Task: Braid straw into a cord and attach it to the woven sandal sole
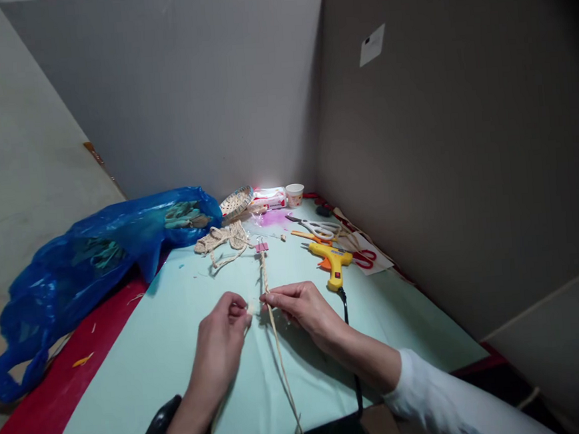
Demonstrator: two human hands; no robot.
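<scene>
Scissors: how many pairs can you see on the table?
2 visible: a white-handled pair beyond the yellow glue gun, and a red-handled pair just right of the gun. Others may be hidden among the clutter there.

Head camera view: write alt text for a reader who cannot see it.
The right hand has a pale, partly braided cord in its grip, with a pink clip at the far end; the left hand is close beside it. A yellow glue gun and white-handled scissors lie to the right, a blue plastic bag to the left.
</scene>
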